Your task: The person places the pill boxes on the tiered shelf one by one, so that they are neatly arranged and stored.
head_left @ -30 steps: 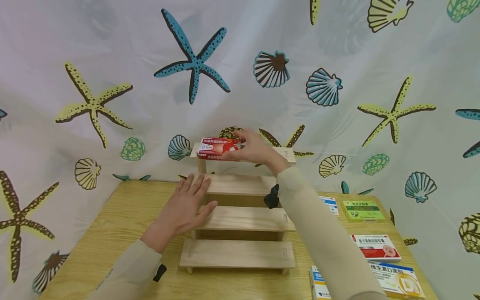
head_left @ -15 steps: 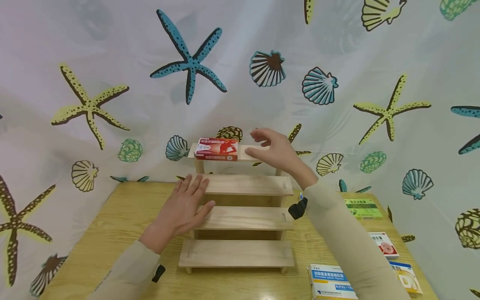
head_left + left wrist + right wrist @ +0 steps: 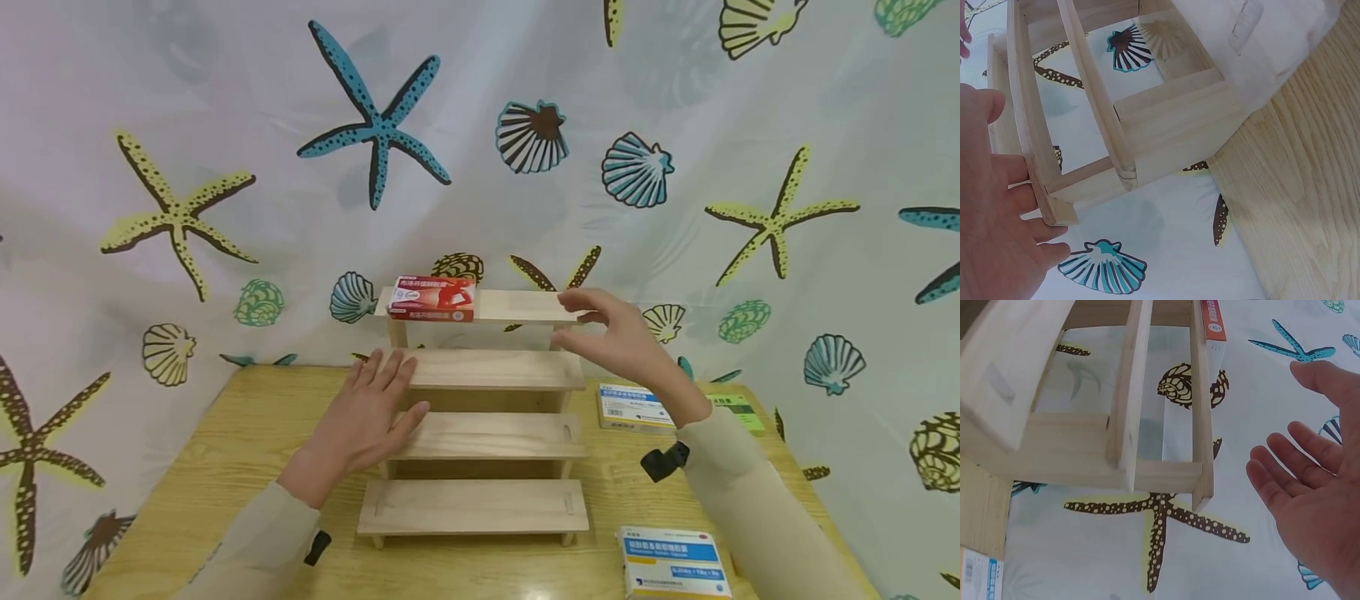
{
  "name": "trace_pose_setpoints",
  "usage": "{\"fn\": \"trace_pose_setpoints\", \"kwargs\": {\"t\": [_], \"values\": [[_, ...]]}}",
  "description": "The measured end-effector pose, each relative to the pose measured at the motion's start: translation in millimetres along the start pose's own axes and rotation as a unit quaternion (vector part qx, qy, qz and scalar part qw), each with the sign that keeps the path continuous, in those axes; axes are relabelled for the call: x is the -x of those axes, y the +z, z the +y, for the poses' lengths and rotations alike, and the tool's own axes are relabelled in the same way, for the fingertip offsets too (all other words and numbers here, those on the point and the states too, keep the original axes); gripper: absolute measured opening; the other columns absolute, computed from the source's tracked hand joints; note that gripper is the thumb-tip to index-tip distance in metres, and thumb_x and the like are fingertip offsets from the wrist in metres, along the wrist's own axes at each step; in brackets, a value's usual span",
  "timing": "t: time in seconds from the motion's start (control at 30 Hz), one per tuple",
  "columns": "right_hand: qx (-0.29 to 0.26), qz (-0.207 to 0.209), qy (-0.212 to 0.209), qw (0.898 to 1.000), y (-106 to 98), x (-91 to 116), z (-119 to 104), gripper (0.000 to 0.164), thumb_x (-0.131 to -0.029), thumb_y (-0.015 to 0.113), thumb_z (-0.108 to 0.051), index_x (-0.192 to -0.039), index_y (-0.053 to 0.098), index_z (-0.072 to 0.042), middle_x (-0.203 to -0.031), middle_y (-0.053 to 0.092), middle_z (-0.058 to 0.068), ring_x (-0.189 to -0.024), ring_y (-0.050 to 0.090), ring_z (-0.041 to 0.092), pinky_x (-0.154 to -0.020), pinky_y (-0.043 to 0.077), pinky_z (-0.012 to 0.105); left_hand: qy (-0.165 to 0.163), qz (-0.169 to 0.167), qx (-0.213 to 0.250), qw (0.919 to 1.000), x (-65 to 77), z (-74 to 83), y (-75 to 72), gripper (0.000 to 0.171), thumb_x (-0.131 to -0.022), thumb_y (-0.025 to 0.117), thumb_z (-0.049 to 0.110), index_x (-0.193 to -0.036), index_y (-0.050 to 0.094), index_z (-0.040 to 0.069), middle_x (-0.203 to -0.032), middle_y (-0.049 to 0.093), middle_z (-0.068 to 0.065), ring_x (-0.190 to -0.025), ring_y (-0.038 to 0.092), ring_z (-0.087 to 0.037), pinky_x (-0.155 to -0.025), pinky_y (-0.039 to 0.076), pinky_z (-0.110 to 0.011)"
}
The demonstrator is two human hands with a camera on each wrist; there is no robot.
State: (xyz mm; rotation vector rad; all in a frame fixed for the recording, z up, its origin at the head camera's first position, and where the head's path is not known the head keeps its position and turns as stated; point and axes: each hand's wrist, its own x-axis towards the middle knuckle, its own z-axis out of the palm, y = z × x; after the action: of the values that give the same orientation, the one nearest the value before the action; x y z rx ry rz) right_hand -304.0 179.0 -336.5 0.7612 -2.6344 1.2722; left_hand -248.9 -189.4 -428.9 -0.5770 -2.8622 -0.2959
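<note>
A four-tier wooden step rack (image 3: 472, 507) stands on the table. On the left end of its top tier lies a red and white medicine box (image 3: 432, 298), whose end also shows in the right wrist view. My left hand (image 3: 367, 421) rests at the left end of the second-highest tier, fingers straight; in the left wrist view its fingertips are at the end of a rack board. My right hand (image 3: 618, 337) is just off the right end of the top tier, thumb and fingers apart, holding nothing. The right wrist view shows its palm (image 3: 1316, 481) beside the rack.
To the right on the wooden table (image 3: 187, 492) lie a blue and white medicine box (image 3: 673, 562) in front, another blue-white box (image 3: 633, 408) further back, and a green box (image 3: 738, 408) partly behind my right forearm. A patterned curtain (image 3: 465, 217) hangs close behind the rack.
My right hand has let go of the red medicine box and moved right and slightly down, away from it. The box stays on the top tier. My left hand keeps its place.
</note>
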Motion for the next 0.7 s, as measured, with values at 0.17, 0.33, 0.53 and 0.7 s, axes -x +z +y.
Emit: {"fn": "trace_pose_setpoints", "kwargs": {"t": [0.17, 0.33, 0.53, 0.7], "values": [[0.022, 0.003, -0.002, 1.000, -8.5, 23.1, 9.4, 0.062, -0.095, 0.079, -0.027, -0.149, 0.056, -0.009, -0.148, 0.062, 0.013, -0.132, 0.062, 0.031, -0.113, 0.052, 0.051, 0.004, 0.005, -0.001, 1.0000, -1.9, 1.0, 1.0, 0.076, -0.109, 0.044, 0.051, -0.164, 0.033, 0.000, -0.170, 0.031, -0.024, -0.158, 0.025, -0.052, -0.128, 0.024, -0.067], [0.027, 0.006, -0.004, 1.000, -12.3, 47.0, 17.5, 0.060, -0.095, 0.080, -0.024, -0.149, 0.057, -0.009, -0.146, 0.063, 0.012, -0.133, 0.061, 0.031, -0.112, 0.052, 0.051, 0.003, 0.005, -0.002, 1.0000, -1.3, 1.3, 0.7, 0.075, -0.109, 0.045, 0.050, -0.164, 0.033, 0.000, -0.170, 0.031, -0.025, -0.158, 0.025, -0.052, -0.128, 0.024, -0.067], [0.043, 0.006, 0.008, 0.999, -14.4, 80.2, 29.5, 0.059, -0.096, 0.079, -0.024, -0.149, 0.056, -0.011, -0.147, 0.063, 0.012, -0.132, 0.062, 0.034, -0.111, 0.051, 0.057, 0.003, 0.003, 0.000, 1.0000, -1.1, 1.8, -0.1, 0.075, -0.109, 0.044, 0.050, -0.164, 0.032, 0.000, -0.170, 0.030, -0.024, -0.158, 0.024, -0.052, -0.128, 0.023, -0.067], [0.050, 0.009, 0.039, 0.998, -15.3, 106.8, 37.9, 0.060, -0.097, 0.079, -0.029, -0.149, 0.056, -0.010, -0.149, 0.061, 0.014, -0.132, 0.061, 0.038, -0.111, 0.051, 0.061, 0.004, 0.003, 0.003, 1.0000, -1.3, 2.0, -0.3, 0.075, -0.109, 0.044, 0.050, -0.164, 0.033, 0.000, -0.170, 0.031, -0.025, -0.158, 0.024, -0.052, -0.128, 0.023, -0.068]]}}
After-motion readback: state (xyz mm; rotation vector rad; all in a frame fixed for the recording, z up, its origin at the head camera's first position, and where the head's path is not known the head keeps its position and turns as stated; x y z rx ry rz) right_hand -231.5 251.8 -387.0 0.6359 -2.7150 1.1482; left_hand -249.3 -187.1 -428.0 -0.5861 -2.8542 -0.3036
